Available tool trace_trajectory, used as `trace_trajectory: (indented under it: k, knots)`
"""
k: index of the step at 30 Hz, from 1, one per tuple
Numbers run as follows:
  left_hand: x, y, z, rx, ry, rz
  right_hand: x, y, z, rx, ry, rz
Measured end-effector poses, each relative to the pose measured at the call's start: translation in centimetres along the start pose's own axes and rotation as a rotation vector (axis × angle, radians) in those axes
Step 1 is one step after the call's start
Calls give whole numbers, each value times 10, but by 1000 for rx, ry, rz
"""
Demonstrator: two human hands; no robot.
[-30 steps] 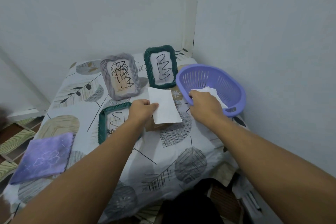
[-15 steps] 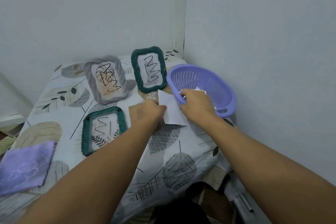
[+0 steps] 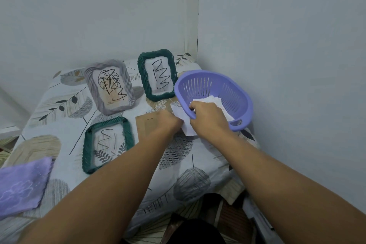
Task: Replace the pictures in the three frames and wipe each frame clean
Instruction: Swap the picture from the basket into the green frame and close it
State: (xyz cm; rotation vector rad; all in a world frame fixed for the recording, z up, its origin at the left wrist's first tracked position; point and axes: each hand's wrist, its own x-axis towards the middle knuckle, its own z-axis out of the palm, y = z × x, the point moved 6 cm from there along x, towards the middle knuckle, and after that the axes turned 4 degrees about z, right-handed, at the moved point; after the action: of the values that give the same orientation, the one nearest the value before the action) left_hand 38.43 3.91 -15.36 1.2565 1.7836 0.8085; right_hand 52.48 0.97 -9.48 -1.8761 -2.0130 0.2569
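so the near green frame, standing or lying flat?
Lying flat. The near green frame lies face up on the tablecloth, while the grey frame and far green frame stand propped.

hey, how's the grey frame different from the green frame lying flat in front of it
The grey frame stands propped and tilted back; the flat green frame lies on the tablecloth. The grey frame shows a leaf drawing under its scribble; the flat green frame shows tablecloth through it. Both have ribbed borders and black scribbles.

two bare forearms, no sleeves in view; left hand [image 3: 168,123] and right hand [image 3: 208,117] wear no gloves or rings.
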Motion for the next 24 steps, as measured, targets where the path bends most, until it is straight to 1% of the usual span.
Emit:
trace_trajectory:
  k: [3,7,11,14,16,17,19,21,22,24]
  knots:
    - [-2,5,8,98,-12,25,-1,-1,2,-2,-3,7]
    - [-5,7,11,141,2,55,0,0,3,-2,-6,12]
    - [-5,13,4,204,-39,113,0,-1,6,-29,-12,2]
    - [1,16,-4,277,-76,112,1,-1,8,-18,-23,13]
    - [6,21,-14,297,-43,142,3,0,9,-1,-54,35]
    - [11,23,-18,265,-12,155,3,1,9,16,-81,49]
    - [17,26,-27,124,21,149,5,0,6,78,-164,75]
    - [15,31,-30,-2,22,119,6,0,-2,193,-258,114]
    - [14,34,-29,-58,9,97,8,1,-8,256,-279,139]
    - [9,40,-24,-118,-34,69,15,6,-21,335,-256,180]
